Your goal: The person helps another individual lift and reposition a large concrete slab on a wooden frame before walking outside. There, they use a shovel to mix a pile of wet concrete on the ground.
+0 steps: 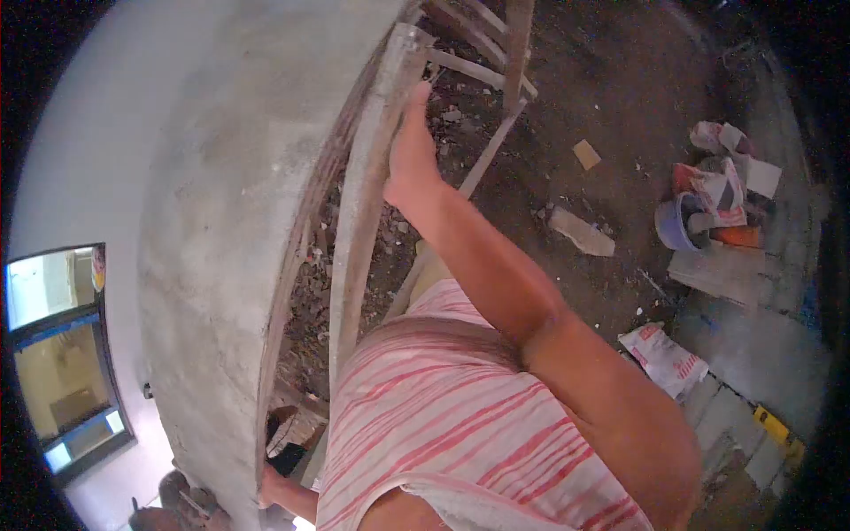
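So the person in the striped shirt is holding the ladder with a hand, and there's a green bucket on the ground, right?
Not quite. The head view shows the bucket is blue, not green. The rest holds: the person in the striped shirt has the right hand on the ladder, and the bucket sits on the ground.

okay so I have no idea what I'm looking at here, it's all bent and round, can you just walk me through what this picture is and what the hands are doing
This is one picture from a camera worn on a person's head, looking steeply down; the wide lens bends everything. The person wears a red-and-white striped shirt. Their right hand has a grip on a rough wooden rail, part of a ladder-like frame beside a grey concrete wall. Another hand shows low by the wall, probably their left; what it holds is unclear. Far below lie a dirt floor, a blue bucket, bags and rubble.
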A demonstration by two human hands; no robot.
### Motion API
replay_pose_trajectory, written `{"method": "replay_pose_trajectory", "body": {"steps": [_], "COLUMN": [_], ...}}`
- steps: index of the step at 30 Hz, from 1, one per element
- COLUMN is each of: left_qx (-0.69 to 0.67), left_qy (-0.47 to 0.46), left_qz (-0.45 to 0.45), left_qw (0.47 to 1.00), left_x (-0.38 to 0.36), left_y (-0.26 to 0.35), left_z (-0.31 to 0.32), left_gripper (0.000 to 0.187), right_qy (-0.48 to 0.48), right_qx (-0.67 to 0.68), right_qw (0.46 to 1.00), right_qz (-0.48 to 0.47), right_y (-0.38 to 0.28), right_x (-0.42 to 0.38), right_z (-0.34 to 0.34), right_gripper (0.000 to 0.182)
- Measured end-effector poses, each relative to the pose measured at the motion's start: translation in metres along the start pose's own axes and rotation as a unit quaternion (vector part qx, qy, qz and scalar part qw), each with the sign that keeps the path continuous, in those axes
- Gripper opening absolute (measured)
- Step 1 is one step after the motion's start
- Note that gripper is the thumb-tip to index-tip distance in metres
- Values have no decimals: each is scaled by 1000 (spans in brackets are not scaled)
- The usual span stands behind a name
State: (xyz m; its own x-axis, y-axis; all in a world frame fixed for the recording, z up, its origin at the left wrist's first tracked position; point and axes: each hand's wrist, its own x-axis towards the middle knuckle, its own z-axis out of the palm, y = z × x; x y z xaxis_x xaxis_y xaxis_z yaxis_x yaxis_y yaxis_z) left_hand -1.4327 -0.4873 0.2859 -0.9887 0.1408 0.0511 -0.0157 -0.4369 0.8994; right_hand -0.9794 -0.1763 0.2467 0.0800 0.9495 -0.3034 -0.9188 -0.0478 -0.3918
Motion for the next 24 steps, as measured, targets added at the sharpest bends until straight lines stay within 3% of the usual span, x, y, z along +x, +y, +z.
{"method": "replay_pose_trajectory", "body": {"steps": [2,8,11,13,16,18,21,24], "left_qx": [3,-1,-9,-8,-4,-8,-18,-82], "left_qy": [-1,-11,-20,-33,-48,-58,-74,-113], "left_qz": [2,1,-6,-12,-19,-28,-47,-81], "left_qw": [1000,1000,1000,999,999,998,996,987], "left_x": [0,-2,-6,-8,-10,-11,-9,-1], "left_y": [3,-15,-35,-49,-63,-73,-81,-83], "left_z": [1,31,59,78,100,112,120,116], "left_gripper": [67,67,67,67,67,67,67,67], "right_qy": [12,13,3,12,77,24,44,-53], "right_qx": [-47,-10,43,26,-11,47,25,118], "right_qw": [999,1000,999,998,993,997,996,990], "right_qz": [-1,-18,-12,-58,-83,-61,-71,-47], "right_y": [-11,-37,-32,-33,-31,-27,-15,-18], "right_x": [-3,8,57,84,112,131,145,133], "right_z": [7,28,1,-13,-18,-28,-34,-33], "right_gripper": [86,83,82,82,87,88,88,78]}}
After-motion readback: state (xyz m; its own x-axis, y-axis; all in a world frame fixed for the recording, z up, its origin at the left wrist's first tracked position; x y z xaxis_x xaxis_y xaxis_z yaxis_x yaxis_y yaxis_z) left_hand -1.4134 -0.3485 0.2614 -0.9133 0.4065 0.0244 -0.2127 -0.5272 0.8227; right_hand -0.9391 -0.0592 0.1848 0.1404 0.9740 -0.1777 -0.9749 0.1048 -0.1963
